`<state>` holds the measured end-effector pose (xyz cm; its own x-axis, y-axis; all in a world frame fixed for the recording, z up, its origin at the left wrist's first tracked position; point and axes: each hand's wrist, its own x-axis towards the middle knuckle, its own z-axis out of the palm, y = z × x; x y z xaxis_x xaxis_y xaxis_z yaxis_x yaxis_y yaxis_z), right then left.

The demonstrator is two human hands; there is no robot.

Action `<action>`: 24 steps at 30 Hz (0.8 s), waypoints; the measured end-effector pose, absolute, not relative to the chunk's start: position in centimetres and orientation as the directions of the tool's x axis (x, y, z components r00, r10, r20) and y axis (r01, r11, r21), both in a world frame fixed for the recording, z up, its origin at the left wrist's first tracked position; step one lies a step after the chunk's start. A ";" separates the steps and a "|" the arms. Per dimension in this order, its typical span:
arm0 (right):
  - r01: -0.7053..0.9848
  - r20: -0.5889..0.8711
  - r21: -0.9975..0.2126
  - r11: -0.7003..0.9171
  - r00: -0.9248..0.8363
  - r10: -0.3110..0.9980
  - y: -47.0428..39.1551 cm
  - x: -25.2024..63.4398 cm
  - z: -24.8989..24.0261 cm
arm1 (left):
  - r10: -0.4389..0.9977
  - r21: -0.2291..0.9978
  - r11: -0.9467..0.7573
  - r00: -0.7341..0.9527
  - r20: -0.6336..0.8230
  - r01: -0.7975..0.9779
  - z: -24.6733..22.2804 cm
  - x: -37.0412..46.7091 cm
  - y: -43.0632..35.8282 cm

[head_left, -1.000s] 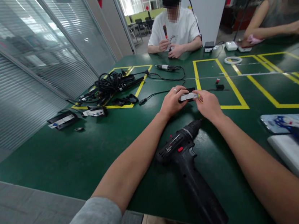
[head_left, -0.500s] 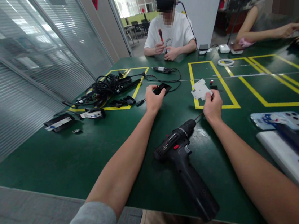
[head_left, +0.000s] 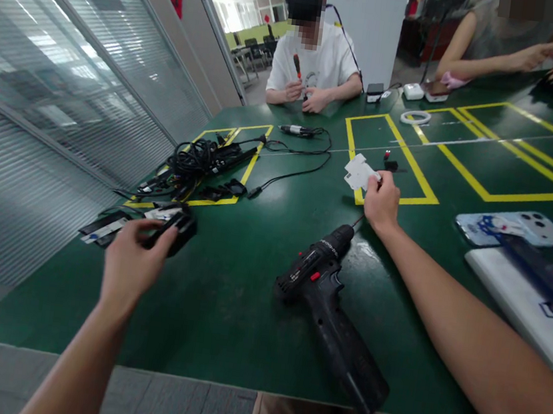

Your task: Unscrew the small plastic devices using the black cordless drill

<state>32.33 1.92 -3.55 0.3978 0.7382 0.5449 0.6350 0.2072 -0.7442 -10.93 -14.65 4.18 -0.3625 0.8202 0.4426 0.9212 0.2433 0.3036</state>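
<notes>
My left hand [head_left: 137,250] is closed on a black plastic box-like part [head_left: 180,230], held over the left side of the table. Just beyond it lie two black pieces with white labels, one of them a flat black box [head_left: 105,229]. My right hand [head_left: 382,203] pinches a thin white irregular plate [head_left: 360,173] above a yellow-taped rectangle. A small red piece and a small black piece [head_left: 391,166] rest beyond that hand. Between my forearms a black cordless drill [head_left: 329,294] lies on its side, its bit pointing toward my right hand.
Coiled black cables [head_left: 201,161] fill a taped area at left. A phone [head_left: 516,228] and a white case-like object [head_left: 517,300] lie at right. A white ring [head_left: 415,117] sits farther back. Across the green table [head_left: 224,308], one person holds a screwdriver [head_left: 297,67]; another person sits at right.
My left hand has moved left and nearer, carrying the black part away from the cable end, which now lies bare on the table. My right hand with the white plate has shifted slightly left.
</notes>
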 end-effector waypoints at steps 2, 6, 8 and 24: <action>0.645 0.555 -0.734 0.214 0.387 0.736 1.8 32.2 -3.4 | 0.841 0.186 0.331 -0.378 0.386 0.925 3.2 -15.5 -18.0; 0.660 0.588 -0.715 0.229 0.391 0.708 1.4 32.0 -3.1 | 0.841 0.210 0.471 -0.508 0.185 0.857 1.1 -21.9 -21.9; 0.666 0.607 -0.704 0.245 0.386 0.695 1.0 31.8 -3.1 | 0.847 0.222 0.481 -0.515 0.132 0.848 0.7 -23.3 -22.3; 0.624 0.652 -0.573 0.531 -0.047 0.757 -4.1 25.8 0.4 | 0.833 0.150 -0.077 -0.019 0.553 0.986 6.9 -5.4 -16.6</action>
<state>25.81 -4.06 0.41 -0.0469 0.7571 0.6516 0.6244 0.5314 -0.5725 -5.35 -16.58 6.85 -0.0191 0.8328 0.5532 0.9856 -0.0772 0.1502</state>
